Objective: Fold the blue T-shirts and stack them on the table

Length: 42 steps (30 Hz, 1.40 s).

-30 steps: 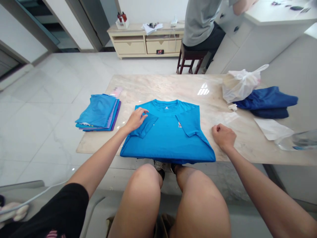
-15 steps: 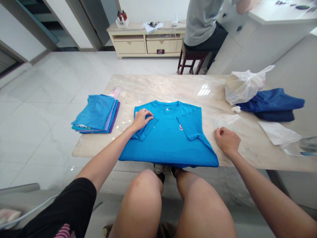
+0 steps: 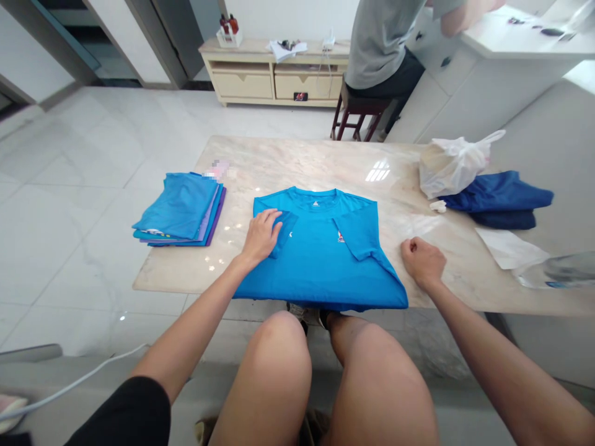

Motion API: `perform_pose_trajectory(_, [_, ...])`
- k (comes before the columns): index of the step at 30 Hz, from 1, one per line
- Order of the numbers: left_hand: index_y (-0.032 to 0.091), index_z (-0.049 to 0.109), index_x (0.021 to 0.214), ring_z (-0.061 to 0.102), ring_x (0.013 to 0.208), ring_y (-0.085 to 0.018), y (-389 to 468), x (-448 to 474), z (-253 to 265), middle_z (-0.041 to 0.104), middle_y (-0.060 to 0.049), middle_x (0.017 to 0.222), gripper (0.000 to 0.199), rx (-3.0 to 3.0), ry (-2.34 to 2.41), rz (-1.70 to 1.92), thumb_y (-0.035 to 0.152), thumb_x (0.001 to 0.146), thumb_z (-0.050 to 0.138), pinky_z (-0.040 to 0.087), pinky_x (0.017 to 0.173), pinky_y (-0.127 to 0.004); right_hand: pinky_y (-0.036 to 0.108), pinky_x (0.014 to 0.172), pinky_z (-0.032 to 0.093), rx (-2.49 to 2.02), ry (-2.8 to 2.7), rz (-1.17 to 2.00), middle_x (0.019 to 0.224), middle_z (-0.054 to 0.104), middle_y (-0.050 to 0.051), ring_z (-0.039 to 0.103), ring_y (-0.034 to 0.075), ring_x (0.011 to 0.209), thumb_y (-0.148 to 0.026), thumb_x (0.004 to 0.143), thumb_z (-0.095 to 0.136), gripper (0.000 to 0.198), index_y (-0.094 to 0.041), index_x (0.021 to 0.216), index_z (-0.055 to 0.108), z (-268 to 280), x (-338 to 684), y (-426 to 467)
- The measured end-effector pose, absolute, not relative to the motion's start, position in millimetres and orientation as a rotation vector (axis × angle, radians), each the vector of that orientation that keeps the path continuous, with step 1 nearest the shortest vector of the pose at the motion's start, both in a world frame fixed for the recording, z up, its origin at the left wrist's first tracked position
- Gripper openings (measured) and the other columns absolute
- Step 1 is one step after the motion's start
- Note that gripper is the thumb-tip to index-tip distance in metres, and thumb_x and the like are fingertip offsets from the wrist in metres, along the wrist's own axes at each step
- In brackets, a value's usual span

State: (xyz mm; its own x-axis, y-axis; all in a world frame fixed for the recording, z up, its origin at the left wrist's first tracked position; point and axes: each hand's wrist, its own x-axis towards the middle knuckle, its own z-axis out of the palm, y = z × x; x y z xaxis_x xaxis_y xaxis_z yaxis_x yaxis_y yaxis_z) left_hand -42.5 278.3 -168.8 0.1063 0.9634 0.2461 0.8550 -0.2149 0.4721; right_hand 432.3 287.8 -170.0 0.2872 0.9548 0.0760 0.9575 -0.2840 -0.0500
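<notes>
A bright blue T-shirt (image 3: 320, 266) lies on the table in front of me, collar away from me, both sleeves turned in over its body. Its lower edge reaches the table's near edge. My left hand (image 3: 263, 235) rests on the left sleeve with fingers stretched out and thumb apart, gripping nothing. To the right of the shirt, my right hand (image 3: 423, 260) is curled into a fist on the tabletop, apart from the cloth; nothing shows in it. A stack of folded shirts (image 3: 179, 207), blue and purple, sits at the table's left end.
On the stone-topped table (image 3: 288, 158), a white plastic bag (image 3: 449, 164), dark blue clothing (image 3: 504, 192), a white paper (image 3: 509, 246) and a clear plastic bottle (image 3: 567, 271) lie at the right. Beyond it a person in a grey shirt (image 3: 383, 43) sits on a stool (image 3: 357, 108).
My left hand has opened from a pinch on the left sleeve and now lies flatter, slightly lower and to the left. My right fist stays put. The view has shifted slightly.
</notes>
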Motion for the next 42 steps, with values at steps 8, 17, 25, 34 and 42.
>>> perform_pose_trajectory(8, [0.028,0.048,0.175,0.03,0.174,-0.038,226.6,-40.1,-182.1,0.041,-0.012,0.184,0.065,2.264,1.84,0.515,0.048,0.113,0.04,0.015,0.141,-0.07,0.034,0.072,0.036,-2.283,-1.764,0.12,0.098,0.078,0.015,0.065,0.025,0.087,-0.036,0.112,0.046,0.039,-0.014,0.108,0.078,-154.8,416.5,278.0])
perform_pose_trajectory(17, [0.021,0.067,0.154,0.054,0.157,-0.035,220.8,-36.9,-166.2,0.065,-0.016,0.163,0.052,2.346,1.767,0.639,0.04,0.112,0.044,0.022,0.142,-0.063,0.054,0.111,0.052,-1.324,-2.506,0.258,0.125,0.071,0.016,0.063,0.037,0.117,-0.051,0.111,0.06,0.035,-0.024,0.125,0.077,-148.4,374.9,250.2])
perform_pose_trajectory(25, [0.022,0.072,0.145,0.061,0.149,-0.034,222.9,-38.0,-168.7,0.07,-0.016,0.156,0.047,2.319,1.737,0.668,0.037,0.111,0.043,0.031,0.138,-0.06,0.05,0.102,0.053,-1.316,-2.457,0.28,0.111,0.077,0.014,0.067,0.034,0.108,-0.043,0.116,0.051,0.037,-0.024,0.104,0.081,-145.3,367.0,248.6])
perform_pose_trajectory(34, [0.021,0.065,0.158,0.052,0.16,-0.033,224.0,-38.6,-171.2,0.059,-0.015,0.171,0.055,2.301,1.758,0.618,0.04,0.113,0.039,0.027,0.141,-0.061,0.059,0.13,0.041,-1.368,-2.459,0.344,0.167,0.062,0.016,0.054,0.037,0.157,-0.043,0.117,0.037,0.057,-0.02,0.162,0.063,-160.1,348.2,297.4])
perform_pose_trajectory(42, [0.03,0.044,0.176,0.028,0.176,-0.032,233.5,-38.2,-174.9,0.036,-0.008,0.187,0.065,2.324,1.706,0.393,0.047,0.113,0.041,0.014,0.144,-0.065,0.064,0.144,0.013,-1.488,-2.504,0.404,0.19,0.025,0.008,0.017,0.035,0.178,-0.058,0.117,0.035,0.072,-0.024,0.181,0.038,-191.3,321.4,316.2])
